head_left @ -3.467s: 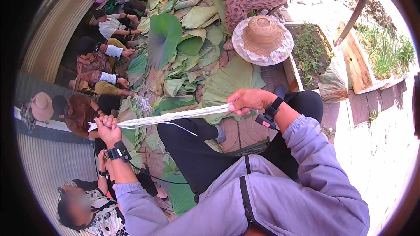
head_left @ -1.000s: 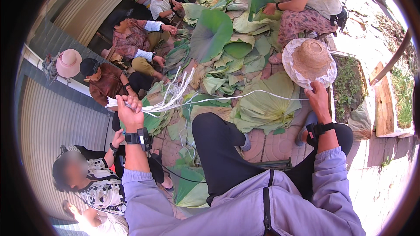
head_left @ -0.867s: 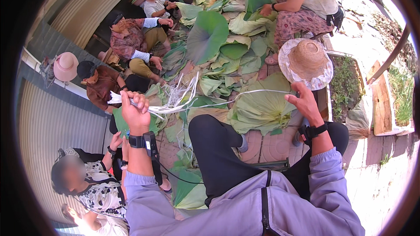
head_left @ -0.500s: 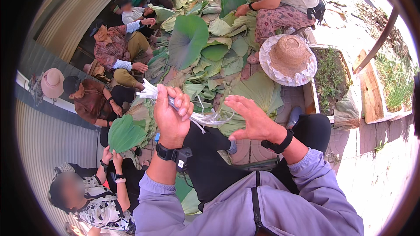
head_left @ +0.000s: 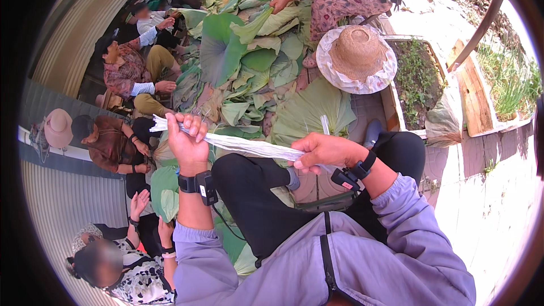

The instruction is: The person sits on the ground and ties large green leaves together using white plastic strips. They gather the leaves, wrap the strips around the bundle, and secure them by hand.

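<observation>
A bundle of white string-like strips (head_left: 243,144) is stretched between my two hands above my lap. My left hand (head_left: 188,136) is closed round one end, and cut tips stick out past it on the left. Toward the other end, my right hand (head_left: 326,151) pinches the bundle, with a few loose ends poking up and out beside its fingers. Below and beyond the strips lies a large green leaf (head_left: 311,114), broad like a lotus leaf, on the ground.
A long heap of broad leaves (head_left: 243,73) runs away from me. Co-workers sit along it; one at lower left holds a leaf (head_left: 164,187). A straw hat (head_left: 357,59) rests right of the heap, beside a planter box (head_left: 416,88) and a wooden board (head_left: 475,99).
My right hand was open beside the strips and has closed on them. The bundle is now pulled straight, with my left hand shifted left and slightly down.
</observation>
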Demonstrator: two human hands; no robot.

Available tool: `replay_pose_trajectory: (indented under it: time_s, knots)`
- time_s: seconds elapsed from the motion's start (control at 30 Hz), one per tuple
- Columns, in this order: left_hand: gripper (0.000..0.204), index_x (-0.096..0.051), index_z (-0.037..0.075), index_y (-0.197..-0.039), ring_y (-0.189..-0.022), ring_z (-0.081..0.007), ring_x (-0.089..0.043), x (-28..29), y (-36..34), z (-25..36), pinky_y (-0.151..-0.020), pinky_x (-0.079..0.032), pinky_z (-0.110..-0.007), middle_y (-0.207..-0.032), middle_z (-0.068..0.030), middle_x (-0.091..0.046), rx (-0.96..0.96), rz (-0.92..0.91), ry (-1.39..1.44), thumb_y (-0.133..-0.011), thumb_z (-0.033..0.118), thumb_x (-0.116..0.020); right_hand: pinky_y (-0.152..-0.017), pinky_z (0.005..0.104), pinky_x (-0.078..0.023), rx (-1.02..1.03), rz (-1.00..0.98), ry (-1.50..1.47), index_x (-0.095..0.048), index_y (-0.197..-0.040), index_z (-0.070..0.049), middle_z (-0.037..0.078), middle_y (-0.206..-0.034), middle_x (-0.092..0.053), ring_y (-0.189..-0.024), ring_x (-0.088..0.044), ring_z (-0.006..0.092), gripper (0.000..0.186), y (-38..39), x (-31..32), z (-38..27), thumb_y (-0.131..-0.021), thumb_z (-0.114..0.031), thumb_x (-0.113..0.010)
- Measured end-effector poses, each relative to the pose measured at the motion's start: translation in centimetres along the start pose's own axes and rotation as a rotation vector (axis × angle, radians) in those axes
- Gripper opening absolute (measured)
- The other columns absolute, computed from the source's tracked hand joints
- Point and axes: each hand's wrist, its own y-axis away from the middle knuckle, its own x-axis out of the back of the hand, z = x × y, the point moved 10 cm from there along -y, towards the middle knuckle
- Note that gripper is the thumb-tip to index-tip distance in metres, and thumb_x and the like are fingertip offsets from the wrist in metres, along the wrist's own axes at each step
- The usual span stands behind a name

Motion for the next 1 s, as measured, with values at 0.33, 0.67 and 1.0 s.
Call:
replay_pose_trajectory:
  time_s: [0.33,0.67,1.0]
  knots:
    - [0.040,-0.055,0.010,-0.082,-0.058,-0.0134,-0.043,10.4,-0.6,5.6,-0.047,-0.034,-0.028,-0.069,-0.0006,-0.047,-0.065,0.184,-0.001,-0.106,0.041,-0.048,-0.051,0.0209,-0.035,-0.120,0.004,0.132,-0.067,-0.108,-0.002,-0.002,-0.075,-0.062,-0.056,-0.046,0.0019,0.020,0.6,1.8,2.0,-0.097,-0.019,-0.063]
    - [0.042,-0.056,0.010,-0.081,-0.059,-0.0151,-0.043,14.7,-0.3,7.9,-0.049,-0.035,-0.029,-0.069,-0.0009,-0.045,-0.089,0.249,0.015,-0.105,0.044,-0.048,-0.047,0.0222,-0.032,-0.151,0.066,0.124,-0.066,-0.096,-0.004,-0.002,-0.072,-0.061,-0.053,-0.046,0.0022,0.017,0.8,2.7,1.9,-0.094,-0.021,-0.066]
    - [0.042,-0.054,0.010,-0.082,-0.063,-0.0158,-0.044,16.1,-0.3,8.7,-0.054,-0.037,-0.031,-0.071,-0.0013,-0.044,-0.089,0.274,0.006,-0.105,0.044,-0.047,-0.048,0.0234,-0.032,-0.117,0.086,0.118,-0.065,-0.101,-0.005,-0.003,-0.072,-0.060,-0.053,-0.044,0.0030,0.018,1.1,3.5,1.7,-0.092,-0.020,-0.069]
